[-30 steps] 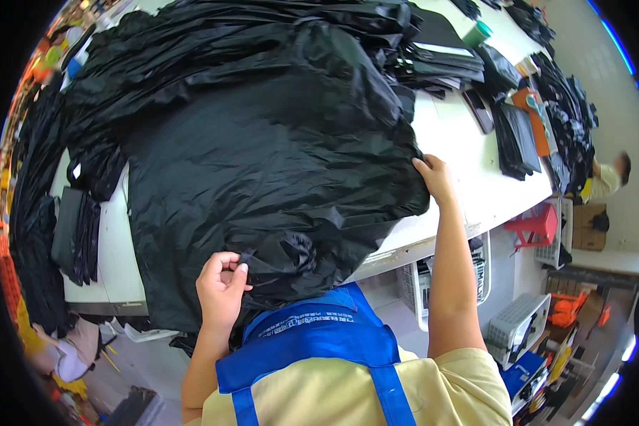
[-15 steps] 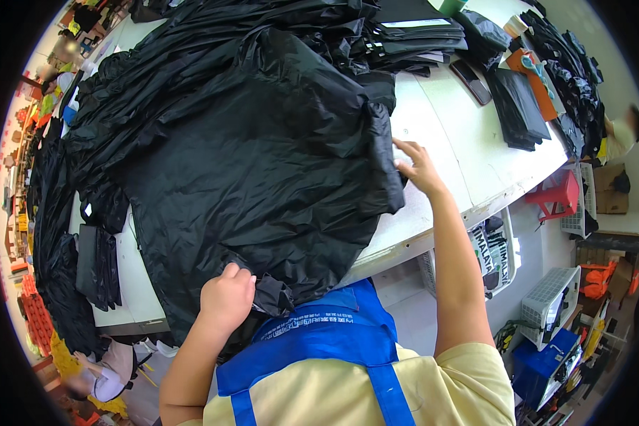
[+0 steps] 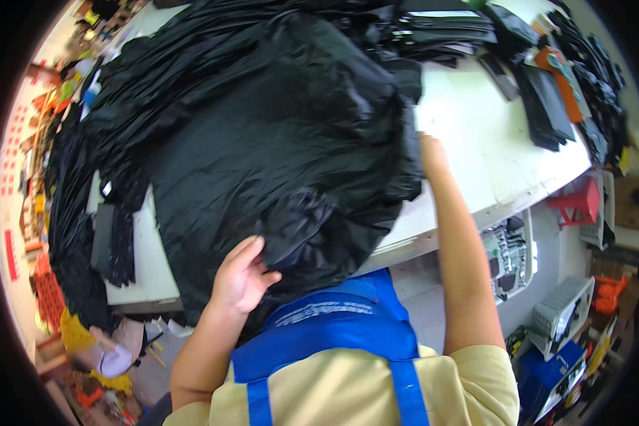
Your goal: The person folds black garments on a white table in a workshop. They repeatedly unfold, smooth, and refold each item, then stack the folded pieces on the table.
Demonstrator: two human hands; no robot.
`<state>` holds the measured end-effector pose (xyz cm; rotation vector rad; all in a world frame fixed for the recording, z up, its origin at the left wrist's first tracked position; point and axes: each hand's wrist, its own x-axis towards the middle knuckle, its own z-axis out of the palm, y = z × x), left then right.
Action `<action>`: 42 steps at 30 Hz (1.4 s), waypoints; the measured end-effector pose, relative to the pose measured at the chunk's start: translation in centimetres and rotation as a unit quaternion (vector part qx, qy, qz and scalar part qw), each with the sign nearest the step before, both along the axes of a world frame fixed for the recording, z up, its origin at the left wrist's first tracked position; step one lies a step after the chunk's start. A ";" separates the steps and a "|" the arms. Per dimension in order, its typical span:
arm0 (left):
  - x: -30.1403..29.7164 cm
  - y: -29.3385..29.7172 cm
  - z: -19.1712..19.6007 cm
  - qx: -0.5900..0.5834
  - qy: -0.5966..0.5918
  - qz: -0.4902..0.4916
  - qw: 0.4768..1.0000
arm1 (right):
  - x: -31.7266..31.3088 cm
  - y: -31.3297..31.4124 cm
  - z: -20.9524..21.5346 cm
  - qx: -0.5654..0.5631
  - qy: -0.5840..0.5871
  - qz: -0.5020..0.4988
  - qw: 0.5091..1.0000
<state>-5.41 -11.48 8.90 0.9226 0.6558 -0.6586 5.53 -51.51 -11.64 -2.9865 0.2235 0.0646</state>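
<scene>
A wide piece of thin, shiny black fabric lies wrinkled over the white table in front of me and hangs over its near edge. Its exact kind does not show. My left hand is at the fabric's near side, palm partly turned up, with the thumb apart from the fingers and nothing gripped. A bunched fold rises just beyond it. At the right edge of the fabric is my right hand; its fingers are blurred and partly hidden by the cloth, so their grip does not show.
More black fabric is heaped at the far side and left. Folded black pieces are stacked at the back, beside a phone and an orange box. White baskets and a red stool stand right of the table.
My left hand has loosened from the near edge of the fabric, and its fingers have spread. A bunched fold now stands there. My right hand has slid in against the right edge.
</scene>
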 end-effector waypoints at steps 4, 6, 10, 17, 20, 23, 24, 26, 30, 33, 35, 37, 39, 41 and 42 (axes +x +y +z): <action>0.3 -1.1 2.1 -0.048 -0.052 0.024 0.997 | -3.6 -4.8 0.5 0.189 -0.161 -0.247 0.937; -0.3 -0.6 1.8 -0.125 -0.101 0.024 0.987 | -5.5 -2.0 5.0 0.391 -0.279 -0.311 0.820; -0.6 -1.4 2.0 -0.156 -0.110 0.044 0.981 | -9.7 6.1 13.4 0.557 -0.326 -0.161 0.747; -0.8 -1.9 1.6 -0.170 -0.136 0.070 0.974 | -12.5 19.3 21.8 0.579 -0.129 0.179 0.785; -0.7 -1.8 2.1 -0.155 -0.136 0.072 0.976 | -12.7 20.1 22.6 0.483 -0.148 0.188 0.842; -0.8 -1.3 2.0 -0.153 -0.147 0.078 0.974 | -13.4 20.5 22.9 0.398 -0.178 0.173 0.883; -0.8 -1.2 1.9 -0.156 -0.152 0.079 0.973 | -13.7 21.0 22.5 0.417 -0.198 0.131 0.877; -0.8 -1.1 2.0 -0.138 -0.154 0.076 0.975 | -13.5 21.2 22.3 0.393 -0.202 0.148 0.885; -0.9 -1.2 2.3 -0.114 -0.171 0.079 0.975 | -13.2 21.6 22.4 0.382 -0.222 0.156 0.884; -1.0 -1.1 2.1 -0.110 -0.168 0.071 0.977 | -13.0 22.0 22.4 0.389 -0.234 0.159 0.877; -1.0 -1.2 2.1 -0.107 -0.165 0.074 0.978 | -12.9 22.1 22.3 0.397 -0.237 0.160 0.872; -1.0 -1.2 1.9 -0.110 -0.167 0.072 0.977 | -12.8 22.2 22.0 0.404 -0.239 0.160 0.868; -1.0 -1.1 1.5 -0.120 -0.173 0.068 0.975 | -12.7 22.2 21.3 0.434 -0.236 0.154 0.856; -0.9 -1.5 2.3 -0.116 -0.148 0.084 0.979 | -12.9 21.8 20.1 0.559 -0.219 0.082 0.796; -0.8 -1.5 2.6 -0.114 -0.137 0.094 0.980 | -13.0 21.1 19.3 0.660 -0.198 0.015 0.725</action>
